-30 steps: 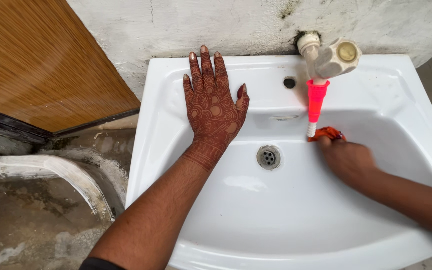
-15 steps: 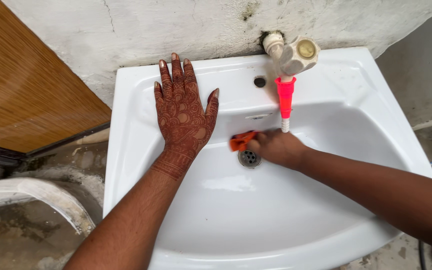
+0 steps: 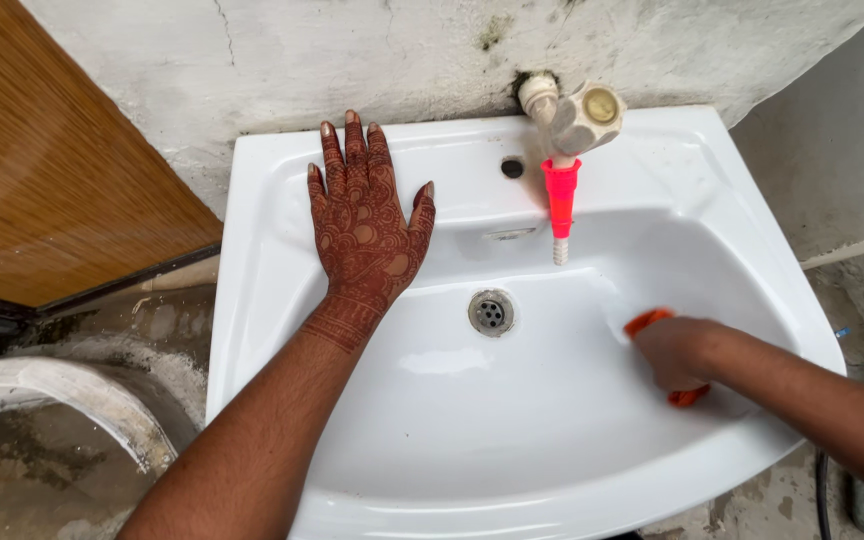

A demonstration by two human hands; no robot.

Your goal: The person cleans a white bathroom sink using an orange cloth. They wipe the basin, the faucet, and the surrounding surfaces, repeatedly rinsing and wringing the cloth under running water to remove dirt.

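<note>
My left hand [image 3: 367, 225], covered in dark henna patterns, lies flat with fingers spread on the back left ledge of the white washbasin [image 3: 272, 210]. My right hand [image 3: 677, 350] is closed around an orange scrub pad [image 3: 647, 321] and presses it against the right inner slope of the bowl. Only the pad's edges show past the fingers. The metal drain [image 3: 491, 312] sits at the bowl's centre, to the left of my right hand.
A pale tap [image 3: 577, 112] with a pink nozzle [image 3: 559, 195] juts from the stained wall over the bowl's back. A wooden door panel [image 3: 42, 170] stands at the left. Wet concrete floor [image 3: 52, 470] lies below the basin's left side.
My right hand swept the orange pad from under the tap to the drain, then across to the bowl's right slope. The left hand stayed flat on the ledge.
</note>
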